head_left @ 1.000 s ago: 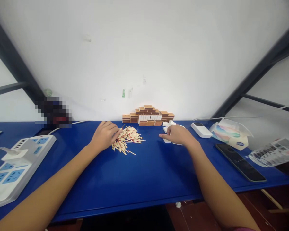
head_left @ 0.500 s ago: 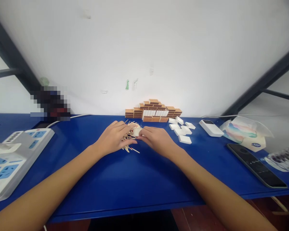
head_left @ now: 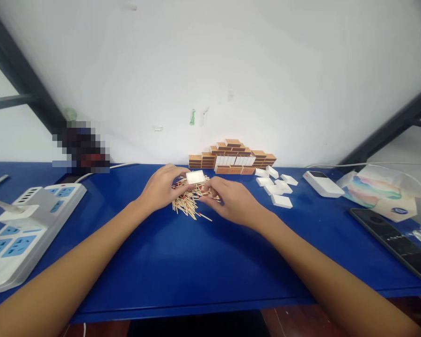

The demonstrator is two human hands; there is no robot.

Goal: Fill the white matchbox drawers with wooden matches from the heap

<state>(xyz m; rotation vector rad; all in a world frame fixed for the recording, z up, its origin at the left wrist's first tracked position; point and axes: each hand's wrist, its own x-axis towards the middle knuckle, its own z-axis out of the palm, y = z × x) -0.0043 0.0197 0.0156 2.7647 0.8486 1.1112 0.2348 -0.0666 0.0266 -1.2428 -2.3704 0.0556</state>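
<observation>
1. Pale wooden matchsticks (head_left: 191, 203) with red tips are lying on the deep blue table (head_left: 203, 262).
2. Behind the matchsticks, brown-and-white matchboxes (head_left: 232, 157) are standing.
3. Right of the matchsticks, plain white trays (head_left: 278, 189) are showing.

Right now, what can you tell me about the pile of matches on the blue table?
The matches are thin pale wooden sticks with red heads, lying loose and crisscrossed in a flat heap on the blue table, in front of the stacked brown boxes. A few sticks stray out toward the near edge. The left hand rests on the heap's left side and the right hand on its right. A small white tray sits above the heap between the two hands' fingertips.
</observation>
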